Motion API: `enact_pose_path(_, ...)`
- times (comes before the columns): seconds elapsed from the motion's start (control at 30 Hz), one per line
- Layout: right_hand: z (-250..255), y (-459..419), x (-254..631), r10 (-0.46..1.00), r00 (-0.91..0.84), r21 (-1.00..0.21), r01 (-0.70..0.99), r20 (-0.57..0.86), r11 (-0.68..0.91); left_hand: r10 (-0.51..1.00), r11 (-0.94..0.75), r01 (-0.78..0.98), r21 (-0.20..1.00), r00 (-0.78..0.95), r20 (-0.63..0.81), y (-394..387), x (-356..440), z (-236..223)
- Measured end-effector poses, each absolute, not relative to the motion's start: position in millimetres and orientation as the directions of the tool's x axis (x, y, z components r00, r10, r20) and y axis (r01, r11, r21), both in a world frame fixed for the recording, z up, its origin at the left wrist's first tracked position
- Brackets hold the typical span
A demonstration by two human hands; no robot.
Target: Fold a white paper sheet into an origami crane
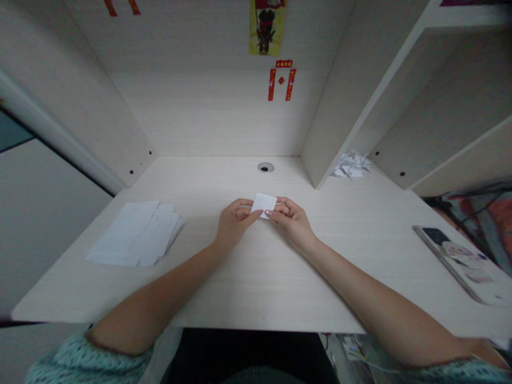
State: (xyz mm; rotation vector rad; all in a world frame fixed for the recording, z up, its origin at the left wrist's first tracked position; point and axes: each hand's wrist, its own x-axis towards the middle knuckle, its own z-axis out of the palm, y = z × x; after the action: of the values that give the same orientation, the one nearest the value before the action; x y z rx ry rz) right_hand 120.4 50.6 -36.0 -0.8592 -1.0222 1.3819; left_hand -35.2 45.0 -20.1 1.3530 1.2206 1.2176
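A small white square of paper (264, 202) is held up just above the desk between both hands. My left hand (237, 217) pinches its left side, thumb on the near face and fingers behind. On the opposite side, my right hand (291, 216) grips the paper the same way, and the two thumb tips almost meet at its lower edge. Whether the paper is folded in layers I cannot tell. To the left lies a loose stack of white paper sheets (134, 233), apart from my hands.
The pale desk (256, 288) has upright panels at the back and sides. A heap of white paper scraps (351, 164) sits behind the right divider (340, 117). At right lies a phone (460, 261) in a case. A round cable hole (266, 167) is near the back panel.
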Motion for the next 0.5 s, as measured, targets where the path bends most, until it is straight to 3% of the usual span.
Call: enact_pose_path(0.5, -39.4, 54.5, 123.4, 0.999, -0.040, -0.948, -0.318, 0.017, 0.003, 0.997, 0.046, -0.103, 0.994, 0.066, -0.039, 52.0, -38.4, -26.3)
